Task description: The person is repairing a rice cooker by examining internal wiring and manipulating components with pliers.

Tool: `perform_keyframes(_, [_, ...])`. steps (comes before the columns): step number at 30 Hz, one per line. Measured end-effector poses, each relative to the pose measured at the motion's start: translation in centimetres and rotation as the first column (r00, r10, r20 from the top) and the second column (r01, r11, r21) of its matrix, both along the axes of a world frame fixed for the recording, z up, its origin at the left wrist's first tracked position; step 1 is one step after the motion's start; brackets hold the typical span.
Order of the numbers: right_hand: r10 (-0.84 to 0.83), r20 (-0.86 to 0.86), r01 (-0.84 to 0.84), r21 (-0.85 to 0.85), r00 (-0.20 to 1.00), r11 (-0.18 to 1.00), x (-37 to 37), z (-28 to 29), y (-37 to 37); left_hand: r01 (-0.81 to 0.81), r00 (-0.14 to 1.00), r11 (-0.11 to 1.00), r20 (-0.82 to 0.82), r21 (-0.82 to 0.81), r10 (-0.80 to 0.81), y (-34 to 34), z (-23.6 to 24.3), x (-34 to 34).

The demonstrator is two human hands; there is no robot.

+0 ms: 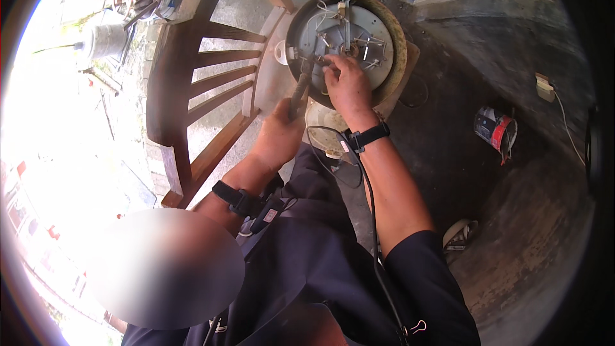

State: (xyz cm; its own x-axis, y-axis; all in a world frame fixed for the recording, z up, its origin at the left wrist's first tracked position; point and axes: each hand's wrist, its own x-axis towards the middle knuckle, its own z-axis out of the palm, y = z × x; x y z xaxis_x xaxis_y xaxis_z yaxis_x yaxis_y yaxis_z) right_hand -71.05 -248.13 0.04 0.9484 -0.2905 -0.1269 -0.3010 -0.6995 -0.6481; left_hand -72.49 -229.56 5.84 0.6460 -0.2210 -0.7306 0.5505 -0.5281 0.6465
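A round metal appliance (381, 22), its inside showing loops of wire, brackets and a grey plate, rests on a pale support (410, 67). My left hand (283, 125) is closed on a long dark-handled tool (299, 95), whose upper end reaches the left part of the plate. My right hand (347, 90) is over the plate with thumb and forefinger curled near that upper end. Whatever is between those fingertips is too small to make out. A black cable (323, 128) loops below the appliance, near my right wrist.
A wooden slatted railing or chair (221, 57) stands at the left, a white bucket (102, 41) beyond it. At the right are a concrete wall (512, 32), a socket box with a cord (544, 88), a red-banded dark bucket (496, 131) and a pale object (458, 234) on the floor.
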Motion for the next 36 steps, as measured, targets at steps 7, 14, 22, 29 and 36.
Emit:
perform_keyframes(7, [-0.066, 0.083, 0.057, 0.108, 0.994, 0.993, 0.0, -1.4, 0.0, -0.043, 0.999, 0.999, 0.027, -0.013, 0.043, -1.0, -1.0, -0.2])
perform_keyframes(14, [-0.097, 0.082, 0.085, 0.132, 0.992, 0.988, 0.4, -0.9, 0.3, 0.014, 1.0, 1.0, 0.025, 0.014, -0.014, -2.3, -1.5, 1.2])
perform_keyframes(22, [-0.103, 0.089, 0.087, 0.17, 0.991, 0.982, 0.4, -1.0, 0.1, -0.281, 0.893, 0.957, -0.384, -0.071, 0.234, -2.7, -0.2, 2.8])
perform_keyframes(29, [-0.103, 0.107, 0.085, 0.161, 0.989, 0.983, -0.1, -1.5, 0.4, -0.2, 0.894, 0.967, -0.434, -0.157, 0.114, -3.3, 0.3, 2.6])
perform_keyframes(36, [-0.02, 0.2, 0.01, 0.051, 0.98, 0.999, 0.3, -1.0, 0.9, -0.297, 0.862, 0.943, -0.467, -0.149, 0.198, -2.7, 1.4, 2.6])
